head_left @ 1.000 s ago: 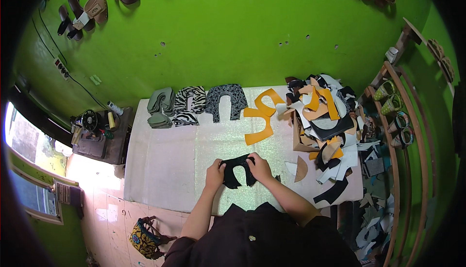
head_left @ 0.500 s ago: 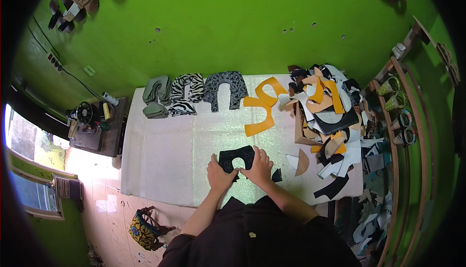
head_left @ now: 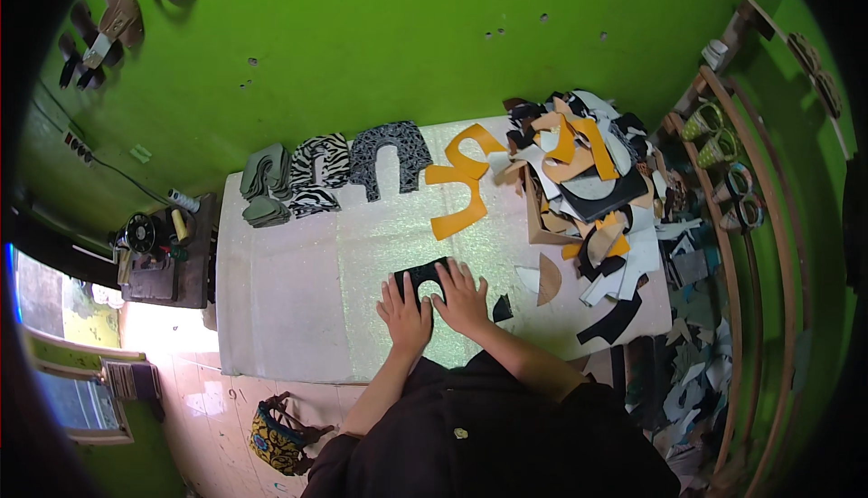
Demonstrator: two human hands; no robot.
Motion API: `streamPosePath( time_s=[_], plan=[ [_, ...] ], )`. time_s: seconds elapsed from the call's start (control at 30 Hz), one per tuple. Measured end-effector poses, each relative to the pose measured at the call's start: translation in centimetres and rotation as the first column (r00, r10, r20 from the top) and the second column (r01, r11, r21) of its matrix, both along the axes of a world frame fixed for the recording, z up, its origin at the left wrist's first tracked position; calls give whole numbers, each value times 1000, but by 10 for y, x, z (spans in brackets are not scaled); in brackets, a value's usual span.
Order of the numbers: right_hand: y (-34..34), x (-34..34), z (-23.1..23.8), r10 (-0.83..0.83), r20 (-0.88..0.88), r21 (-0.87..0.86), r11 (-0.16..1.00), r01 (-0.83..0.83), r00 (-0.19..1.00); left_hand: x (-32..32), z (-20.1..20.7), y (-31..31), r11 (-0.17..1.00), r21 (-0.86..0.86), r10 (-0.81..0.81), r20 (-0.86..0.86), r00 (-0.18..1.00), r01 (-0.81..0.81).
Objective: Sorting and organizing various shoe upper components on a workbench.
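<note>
A black U-shaped cut piece (head_left: 422, 273) lies on the pale table, its cutout toward me. My left hand (head_left: 406, 319) rests flat on its left side with the fingers apart. On its right side my right hand (head_left: 465, 303) lies with fingers spread and stretched out. The two hands cover much of the piece's legs. A small dark scrap (head_left: 502, 308) is just right of my right hand. Beyond the piece are mustard-yellow cut shapes (head_left: 463, 218). Farther back stands a stack of black-and-white patterned U shapes (head_left: 366, 156).
Zebra-striped pieces (head_left: 332, 153) and grey-green pieces (head_left: 266, 170) are stacked at the table's back left. At the right, a cardboard box (head_left: 535, 213) overflows with scraps. Beyond it runs a wooden rack (head_left: 737, 181) with shoes. A sewing machine (head_left: 145, 236) stands left; a patterned bag (head_left: 274, 436) is on the floor.
My hands have gone from gripping the black piece by its sides, thumbs near the cutout, to lying flat on it. The piece is now down on the table. The whole view has shifted.
</note>
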State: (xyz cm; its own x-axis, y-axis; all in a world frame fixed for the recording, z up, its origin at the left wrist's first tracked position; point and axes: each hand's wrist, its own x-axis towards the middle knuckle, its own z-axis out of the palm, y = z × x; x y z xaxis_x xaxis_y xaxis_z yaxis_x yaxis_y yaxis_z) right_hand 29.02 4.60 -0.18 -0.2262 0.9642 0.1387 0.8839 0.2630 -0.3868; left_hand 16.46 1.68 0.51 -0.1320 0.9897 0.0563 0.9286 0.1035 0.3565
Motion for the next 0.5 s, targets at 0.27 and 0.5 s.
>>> streamPosePath(
  time_s=[0.27, 0.5],
  plan=[
    [6, 9, -8, 116, 98, -102, 989, -106, 988, 1, -9, 6, 980, -197, -12, -22, 1000, 7],
    [0, 59, 43, 20, -366, -13, 1000, -26, 930, -4, 0, 12, 997, -16, 78, 161, 984, -76]
  ],
)
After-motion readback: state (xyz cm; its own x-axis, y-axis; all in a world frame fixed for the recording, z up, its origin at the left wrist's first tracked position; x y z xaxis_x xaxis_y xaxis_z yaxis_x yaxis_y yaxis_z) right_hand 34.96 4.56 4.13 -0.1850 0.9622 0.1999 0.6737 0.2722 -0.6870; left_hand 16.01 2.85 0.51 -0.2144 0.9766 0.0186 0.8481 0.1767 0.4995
